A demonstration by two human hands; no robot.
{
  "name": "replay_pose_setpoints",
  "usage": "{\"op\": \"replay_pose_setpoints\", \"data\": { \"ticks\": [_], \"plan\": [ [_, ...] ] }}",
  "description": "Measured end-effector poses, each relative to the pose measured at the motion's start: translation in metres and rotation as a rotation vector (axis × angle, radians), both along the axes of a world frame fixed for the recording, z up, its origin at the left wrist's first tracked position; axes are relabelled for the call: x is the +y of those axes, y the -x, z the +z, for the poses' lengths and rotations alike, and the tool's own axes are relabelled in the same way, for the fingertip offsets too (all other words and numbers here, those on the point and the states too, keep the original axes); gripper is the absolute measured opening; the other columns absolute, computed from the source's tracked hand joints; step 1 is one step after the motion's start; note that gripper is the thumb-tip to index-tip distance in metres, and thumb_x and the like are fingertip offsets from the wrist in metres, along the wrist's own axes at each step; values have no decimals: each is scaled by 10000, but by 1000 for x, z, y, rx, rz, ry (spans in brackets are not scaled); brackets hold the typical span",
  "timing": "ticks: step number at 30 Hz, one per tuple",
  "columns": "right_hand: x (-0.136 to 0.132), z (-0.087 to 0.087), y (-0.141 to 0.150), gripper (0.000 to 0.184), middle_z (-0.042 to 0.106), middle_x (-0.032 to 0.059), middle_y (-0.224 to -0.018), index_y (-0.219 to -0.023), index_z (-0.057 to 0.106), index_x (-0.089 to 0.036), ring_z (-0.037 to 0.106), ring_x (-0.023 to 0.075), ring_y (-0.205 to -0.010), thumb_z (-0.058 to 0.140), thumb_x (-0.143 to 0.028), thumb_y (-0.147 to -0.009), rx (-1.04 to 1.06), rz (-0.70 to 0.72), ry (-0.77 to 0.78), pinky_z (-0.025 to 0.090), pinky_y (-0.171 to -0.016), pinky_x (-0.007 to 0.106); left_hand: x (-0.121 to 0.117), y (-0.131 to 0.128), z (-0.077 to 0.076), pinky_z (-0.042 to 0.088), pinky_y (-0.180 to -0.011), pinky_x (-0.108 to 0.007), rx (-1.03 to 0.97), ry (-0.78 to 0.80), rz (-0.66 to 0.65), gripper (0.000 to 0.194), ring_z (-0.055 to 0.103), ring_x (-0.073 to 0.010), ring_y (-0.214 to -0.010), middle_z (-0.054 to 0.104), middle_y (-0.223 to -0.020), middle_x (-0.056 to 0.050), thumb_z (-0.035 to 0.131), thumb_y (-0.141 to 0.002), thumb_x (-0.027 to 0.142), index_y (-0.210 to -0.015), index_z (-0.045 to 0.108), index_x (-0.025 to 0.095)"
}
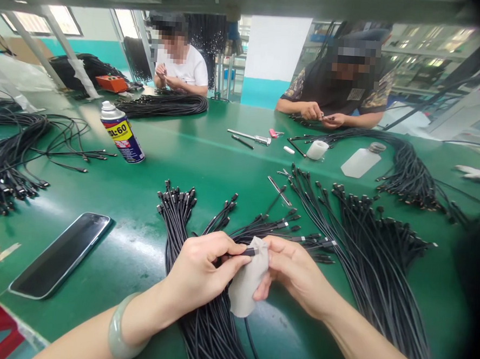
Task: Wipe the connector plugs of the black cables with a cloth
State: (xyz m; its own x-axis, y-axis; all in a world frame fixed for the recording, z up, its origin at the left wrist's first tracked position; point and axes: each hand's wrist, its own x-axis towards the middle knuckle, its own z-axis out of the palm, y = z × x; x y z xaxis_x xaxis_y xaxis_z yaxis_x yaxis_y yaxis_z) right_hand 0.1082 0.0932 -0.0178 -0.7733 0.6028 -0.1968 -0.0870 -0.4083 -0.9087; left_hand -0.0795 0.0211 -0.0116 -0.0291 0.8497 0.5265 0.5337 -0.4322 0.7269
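Note:
My left hand [206, 264], with a pale green bangle [122, 326] on its wrist, pinches a black cable connector [248, 252] between thumb and fingers. A whitish cloth [243, 291] is gripped in my right hand [293, 269], its upper part against the connector's metal tip. The rest of the cloth hangs down between the hands. Below them lies a bundle of black cables [214, 335], the connector ends fanned out beyond my hands. Another large cable bundle [375, 269] spreads out to the right of my right hand.
A phone [61, 256] lies at left, near a spray can [123, 133]. Calipers [248, 136], a clear bottle [362, 161] and a white tape roll [317, 150] are farther back. More cables [11, 154] lie far left. Two people [182, 62] work across the green table [141, 195].

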Motion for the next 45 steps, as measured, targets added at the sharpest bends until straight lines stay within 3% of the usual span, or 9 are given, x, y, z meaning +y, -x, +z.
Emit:
{"op": "replay_pose_setpoints", "data": {
  "ticks": [6,12,22,28,32,35,40,45],
  "plan": [
    [0,-3,0,263,700,8,-679,-857,587,-163,698,158,-525,679,-407,-896,-28,-4,-92,529,-541,256,-1,1,2,494,-555,-194,67,-36,-40,24,636,-108,-598,713,-713,-28,706,-842,124,-840,723,141],
    [2,-5,1,316,601,-48,-544,-805,519,-183,549,95,-445,630,-455,-923,-130,4,-226,413,-497,205,2,5,-1,526,-613,-213,177,-96,-106,46,667,-125,-636,724,-735,-38,667,-881,133,-861,707,141],
    [0,-5,-1,275,497,-63,-624,-779,464,-202,421,84,-499,613,-391,-912,-223,0,-315,332,-479,204,5,10,-8,537,-646,-234,293,-176,-125,29,700,-145,-686,741,-778,-34,671,-889,144,-909,691,147],
    [-2,-4,2,213,456,-63,-611,-767,484,-203,404,100,-535,544,-317,-936,-298,-132,-432,311,-505,224,6,8,-14,528,-668,-241,297,-177,-70,30,689,-135,-691,733,-797,-21,675,-899,169,-922,684,152],
    [2,-5,3,203,472,-67,-593,-792,524,-195,381,84,-482,544,-331,-940,-221,-274,-419,310,-472,214,6,6,-11,513,-697,-243,228,-173,-14,70,687,-128,-733,740,-844,-17,708,-881,170,-947,687,159],
    [2,-6,2,192,533,-49,-614,-832,562,-196,447,91,-490,542,-338,-959,-150,-286,-436,366,-486,216,6,7,-6,503,-730,-251,198,-194,-4,115,687,-130,-784,746,-884,-16,709,-882,159,-996,691,168],
    [-4,-6,0,65,610,-17,-730,-898,628,-214,575,122,-600,571,-209,-930,-129,-329,-732,479,-583,240,4,7,0,492,-737,-259,176,-176,8,100,665,-138,-821,735,-892,-21,656,-923,167,-1014,697,172],
    [-4,-4,0,144,678,-11,-758,-921,645,-222,639,128,-646,597,-96,-871,-147,-397,-1091,516,-620,222,3,6,0,473,-733,-264,226,-190,34,82,645,-132,-807,716,-880,-15,658,-924,179,-995,699,175]
  ]
}}
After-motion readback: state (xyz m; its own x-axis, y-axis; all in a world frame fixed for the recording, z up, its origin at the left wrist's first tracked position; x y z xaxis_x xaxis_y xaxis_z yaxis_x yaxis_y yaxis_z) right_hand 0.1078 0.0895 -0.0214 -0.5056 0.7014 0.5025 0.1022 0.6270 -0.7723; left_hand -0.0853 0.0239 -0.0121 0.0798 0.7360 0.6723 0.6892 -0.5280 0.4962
